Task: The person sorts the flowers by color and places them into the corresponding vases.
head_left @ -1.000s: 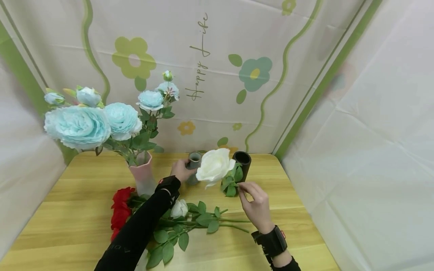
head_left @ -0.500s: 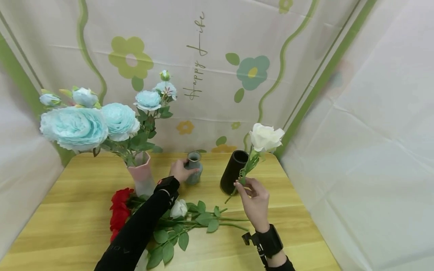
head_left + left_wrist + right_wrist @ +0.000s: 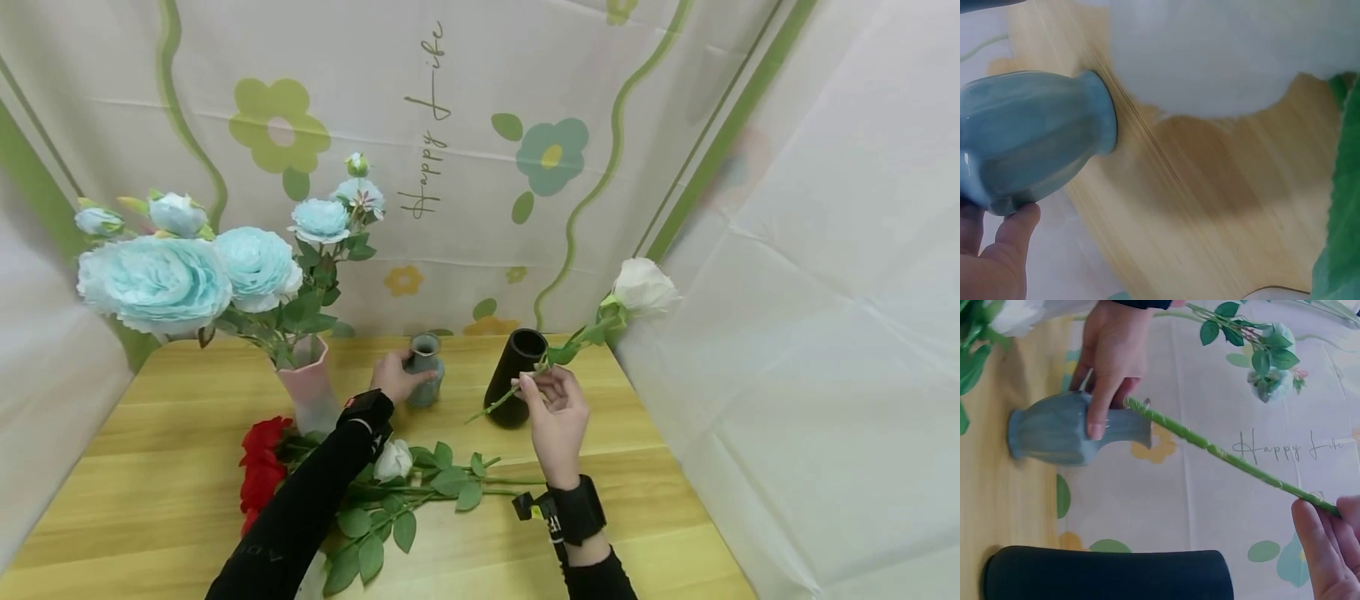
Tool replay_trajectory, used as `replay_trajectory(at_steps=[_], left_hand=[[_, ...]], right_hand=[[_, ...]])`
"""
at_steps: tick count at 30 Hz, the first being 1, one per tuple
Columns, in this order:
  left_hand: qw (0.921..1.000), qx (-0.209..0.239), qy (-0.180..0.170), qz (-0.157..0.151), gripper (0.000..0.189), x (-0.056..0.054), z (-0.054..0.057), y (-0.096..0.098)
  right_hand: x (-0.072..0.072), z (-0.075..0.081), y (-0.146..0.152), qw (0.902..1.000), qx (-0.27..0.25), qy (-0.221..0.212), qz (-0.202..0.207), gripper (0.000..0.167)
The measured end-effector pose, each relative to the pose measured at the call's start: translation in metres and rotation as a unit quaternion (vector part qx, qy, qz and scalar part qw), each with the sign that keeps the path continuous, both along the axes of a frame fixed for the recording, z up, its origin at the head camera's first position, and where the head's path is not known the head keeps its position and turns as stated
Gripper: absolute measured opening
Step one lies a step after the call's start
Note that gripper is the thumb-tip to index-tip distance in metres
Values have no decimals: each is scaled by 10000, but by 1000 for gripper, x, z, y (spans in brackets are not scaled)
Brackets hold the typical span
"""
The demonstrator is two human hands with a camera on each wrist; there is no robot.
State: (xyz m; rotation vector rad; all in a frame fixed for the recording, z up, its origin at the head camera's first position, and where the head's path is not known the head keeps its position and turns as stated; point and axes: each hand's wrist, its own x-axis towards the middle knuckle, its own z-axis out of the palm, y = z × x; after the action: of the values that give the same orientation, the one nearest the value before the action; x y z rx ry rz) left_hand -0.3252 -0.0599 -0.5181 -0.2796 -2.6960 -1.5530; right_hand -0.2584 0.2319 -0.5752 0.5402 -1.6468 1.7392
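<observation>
At the back of the table my left hand (image 3: 396, 379) grips a small blue-grey vase (image 3: 426, 390) round its neck and upper body; the vase stands upright. My right hand (image 3: 561, 412) pinches the green stem of a white rose (image 3: 643, 286) between thumb and fingers. The rose slants, its bloom up to the right and its bare stem end down to the left, in front of the black vase (image 3: 514, 367). In the right wrist view the stem (image 3: 1229, 456) stretches from the right fingers towards the blue-grey vase (image 3: 1054, 432), its end appearing near the left hand (image 3: 1116, 356).
A pink-and-white vase (image 3: 307, 387) with pale blue flowers (image 3: 157, 279) stands at the left. In front lie red flowers (image 3: 262, 467), a white rosebud (image 3: 393, 461) and leafy stems (image 3: 450, 483), partly behind the left sleeve (image 3: 300, 500). A printed cloth (image 3: 360, 100) hangs behind.
The rose's bloom has swung right, away from over the table's middle, and its stem end now points left. The right hand has turned and risen a little. The left hand stays on its vase.
</observation>
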Motion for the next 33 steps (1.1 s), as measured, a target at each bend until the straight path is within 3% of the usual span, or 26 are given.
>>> replay_trajectory(at_steps=[2,3,6,9,10,15,21,28,33], left_hand=[[10000,7,9,11,59,0,0,0],[10000,12,29,10,59,0,0,0],[10000,9,60,-2,58,1,0,-1],[10000,30,73,-5,58,1,0,-1],[10000,19,72,-5,58,1,0,-1],[10000,26,29,9,60,0,0,0],[9999,-17,13,110,60,0,1,1],[10000,3,-15,97,58,6,10,2],[10000,55,-13,62,58,5,9,1]], right_hand=[[16,41,-19,9998,-114,130,-49,29],[17,51,-25,9992,-229,320,4,26],[46,116,-57,9977,-484,455,-121,14],[45,128,-62,9973,-450,379,-442,15],[53,143,-67,9970,-405,238,-614,13],[49,148,-71,9942,-621,134,-866,19],[35,151,-74,9934,-743,291,-822,19],[22,156,-80,9950,-649,340,-678,17],[18,166,-89,9966,-427,251,-652,15]])
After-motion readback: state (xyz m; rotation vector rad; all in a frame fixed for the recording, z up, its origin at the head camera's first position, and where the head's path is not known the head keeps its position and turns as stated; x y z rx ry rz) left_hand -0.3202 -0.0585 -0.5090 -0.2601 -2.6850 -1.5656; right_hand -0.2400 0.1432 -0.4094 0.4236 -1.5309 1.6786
